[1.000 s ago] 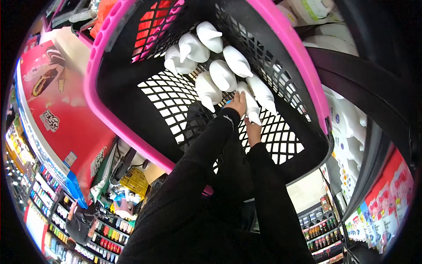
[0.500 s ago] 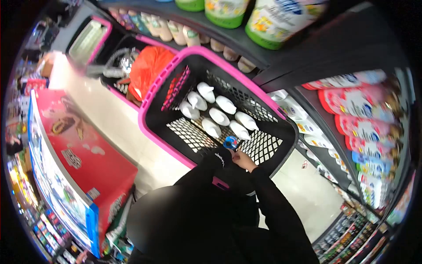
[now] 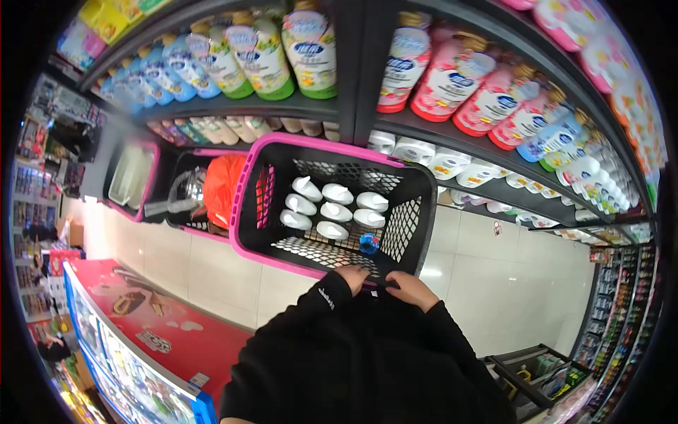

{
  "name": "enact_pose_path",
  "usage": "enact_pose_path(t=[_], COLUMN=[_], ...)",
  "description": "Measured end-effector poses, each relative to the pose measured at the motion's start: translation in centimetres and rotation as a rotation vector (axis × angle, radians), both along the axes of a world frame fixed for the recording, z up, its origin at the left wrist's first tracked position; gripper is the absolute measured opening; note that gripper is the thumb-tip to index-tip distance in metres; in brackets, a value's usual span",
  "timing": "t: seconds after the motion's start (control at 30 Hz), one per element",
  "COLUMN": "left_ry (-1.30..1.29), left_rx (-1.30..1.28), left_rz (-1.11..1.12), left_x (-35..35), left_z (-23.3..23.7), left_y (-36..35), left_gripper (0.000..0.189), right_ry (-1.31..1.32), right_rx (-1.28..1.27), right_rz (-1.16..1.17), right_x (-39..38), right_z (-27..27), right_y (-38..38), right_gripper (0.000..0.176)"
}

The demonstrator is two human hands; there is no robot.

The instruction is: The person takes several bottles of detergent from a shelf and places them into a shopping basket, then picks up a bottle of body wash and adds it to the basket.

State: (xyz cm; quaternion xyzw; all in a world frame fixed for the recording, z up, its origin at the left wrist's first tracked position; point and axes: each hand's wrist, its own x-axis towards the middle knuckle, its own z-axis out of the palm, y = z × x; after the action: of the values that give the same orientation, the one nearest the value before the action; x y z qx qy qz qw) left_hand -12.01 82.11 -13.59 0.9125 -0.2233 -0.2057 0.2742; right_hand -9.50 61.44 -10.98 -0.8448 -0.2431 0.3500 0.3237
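A black basket [image 3: 319,145] with a pink rim stands in front of me. Inside it are several white bottles [image 3: 336,212] seen from above, grouped in rows. Close to the basket's near end sits a small blue item [image 3: 368,244] with a bit of red, its kind too small to make out. My left hand [image 3: 351,276] is closed over the near edge of the basket. To its right, my right hand [image 3: 412,290] also grips that edge, thumb and fingers around it. The undersides of both grips are hidden.
Shelves of pink bottles [image 3: 455,78] and green-based bottles [image 3: 258,60] rise beyond the basket. More baskets, one with an orange-red bag [image 3: 224,189], adjoin it on the left. A red display cabinet [image 3: 162,311] stands at lower left, a dark rack [image 3: 537,374] at lower right.
My hands were close together by the blue item; now they are apart on the basket's near edge. The blue item rests inside. My view has turned and shows more of the shelves.
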Motion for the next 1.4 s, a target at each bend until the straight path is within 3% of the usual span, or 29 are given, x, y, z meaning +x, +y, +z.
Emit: enact_pose_path(t=[0.23,0.43,0.5,0.57,0.63,0.67,0.73,1.07,1.17,1.4], left_ry=[-0.172,-0.116,-0.004,-0.002,-0.037,0.016,0.009,0.12,0.15,0.183], left_rx=[-0.14,0.005,0.126,0.15,0.095,0.178,0.199,0.377,0.433,0.319], left_rz=[-0.023,-0.18,-0.328,-0.376,-0.339,-0.375,-0.387,-0.553,-0.552,-0.527], left_x=[-0.8,-2.1,-2.4,-2.4,-2.5,-2.3,-2.2,-0.3,0.8,4.4], left_z=[3.5,4.8,5.5,6.4,6.7,6.9,7.1,8.2,5.9,5.4], left_y=[-6.6,-14.8,-17.9,-20.9,-23.7,-25.0,-26.9,-31.0,-31.5,-33.9], left_gripper=[0.023,0.028,0.02,0.021,0.023,0.038,0.037,0.038,0.039,0.044], right_ry=[-0.092,-0.176,-0.237,-0.2,-0.234,-0.145,-0.009,-0.037,-0.008,0.026], right_rx=[-0.056,-0.005,0.026,-0.072,-0.035,0.027,0.121,0.205,0.237,0.146], right_rz=[0.024,-0.058,-0.151,-0.235,-0.28,-0.328,-0.41,-0.555,-0.566,-0.583], right_x=[-2.3,-4.5,-5.6,-6.5,-7.6,-8.0,-8.7,-10.2,-10.3,-8.1], right_z=[2.4,3.3,2.7,4.0,3.9,4.2,5.0,4.0,3.6,3.6], right_y=[-4.8,-13.7,-17.6,-21.3,-24.2,-25.6,-27.4,-30.6,-31.4,-33.4], right_gripper=[0.032,0.032,0.032,0.033,0.035,0.036,0.038,0.036,0.035,0.036])
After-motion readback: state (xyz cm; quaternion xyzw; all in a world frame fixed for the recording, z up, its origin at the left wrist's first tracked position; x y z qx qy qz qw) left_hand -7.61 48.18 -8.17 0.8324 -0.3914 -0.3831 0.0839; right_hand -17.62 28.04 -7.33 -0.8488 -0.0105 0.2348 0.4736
